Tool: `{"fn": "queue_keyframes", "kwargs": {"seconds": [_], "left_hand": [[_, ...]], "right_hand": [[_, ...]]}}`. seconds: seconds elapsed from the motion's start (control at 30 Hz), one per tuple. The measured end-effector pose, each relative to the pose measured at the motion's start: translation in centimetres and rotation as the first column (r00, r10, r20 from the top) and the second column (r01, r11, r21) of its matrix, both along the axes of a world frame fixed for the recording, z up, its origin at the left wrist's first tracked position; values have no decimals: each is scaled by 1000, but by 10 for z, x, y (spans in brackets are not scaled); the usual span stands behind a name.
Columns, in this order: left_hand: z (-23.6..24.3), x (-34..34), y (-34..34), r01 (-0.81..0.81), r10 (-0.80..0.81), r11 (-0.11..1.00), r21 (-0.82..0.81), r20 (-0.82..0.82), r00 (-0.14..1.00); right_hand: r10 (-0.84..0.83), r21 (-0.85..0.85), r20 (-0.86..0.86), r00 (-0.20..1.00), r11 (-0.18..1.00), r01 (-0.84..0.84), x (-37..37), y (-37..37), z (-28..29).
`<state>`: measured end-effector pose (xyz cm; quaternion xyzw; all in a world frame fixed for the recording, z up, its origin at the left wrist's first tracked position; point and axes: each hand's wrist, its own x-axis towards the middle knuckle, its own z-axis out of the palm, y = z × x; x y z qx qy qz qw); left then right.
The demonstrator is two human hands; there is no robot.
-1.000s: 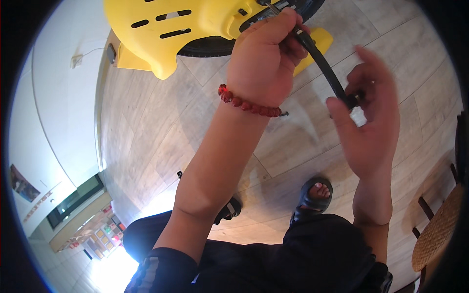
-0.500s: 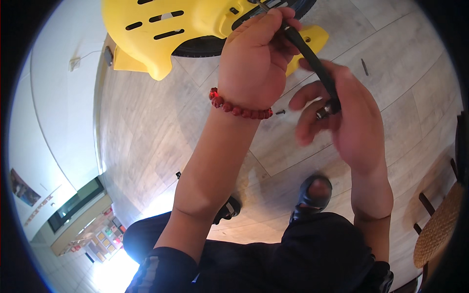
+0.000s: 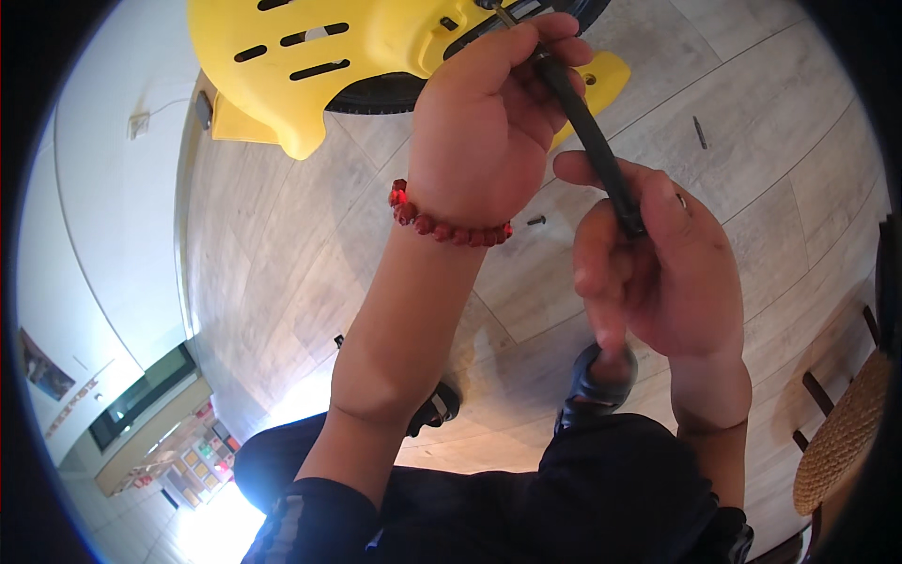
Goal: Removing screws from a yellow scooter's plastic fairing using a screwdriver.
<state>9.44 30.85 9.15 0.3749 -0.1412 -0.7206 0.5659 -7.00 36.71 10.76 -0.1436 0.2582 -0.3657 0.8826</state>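
Observation:
A long black-handled screwdriver (image 3: 594, 136) slants between my hands, its thin metal shaft pointing up to a yellow plastic shell (image 3: 376, 42) at the top of the view. My left hand (image 3: 484, 122), with a red bead bracelet at the wrist, is closed round the tool's upper part, near the shaft. Some of its fingers stick out past the handle. The thumb and fingers of my right hand (image 3: 662, 258) grip the lower end of the handle. Where the tip meets the shell is partly cut off by the upper edge.
A black wheel (image 3: 376, 94) shows under the shell. On the wood-look floor lie a small dark screw (image 3: 536, 221) and a thin dark bit (image 3: 700, 133). A woven seat (image 3: 841, 446) stands at the right, and white cabinetry (image 3: 117, 226) runs along the left.
My right hand has closed its fingers round the handle's lower end, hiding the metal fitting that showed there. The left hand keeps its grip, shifted slightly left and down.

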Motion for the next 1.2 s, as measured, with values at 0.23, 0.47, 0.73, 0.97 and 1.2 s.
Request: {"fn": "queue_keyframes", "kwargs": {"seconds": [0.23,0.47,0.73,0.97,1.2], "left_hand": [[-11,4,-7,26,-29,998,51,61,998],[-14,3,-3,61,-62,998,-22,-12,998],[-17,2,-3,4,-4,1000,-31,26,1000],[1,2,1,0,-3,996,94,36,999],[-1,2,-2,45,-44,998,-51,25,999]], "right_hand": [[-705,-810,-575,415,421,-407,1,-2,-8],[-98,-148,-378,920,988,44,-7,-5,-2],[-634,-769,-639,436,507,-390,-5,-1,-6],[9,-225,-363,932,969,-97,-6,-2,-1],[-204,-330,-446,871,942,52,-2,4,-9]]}}
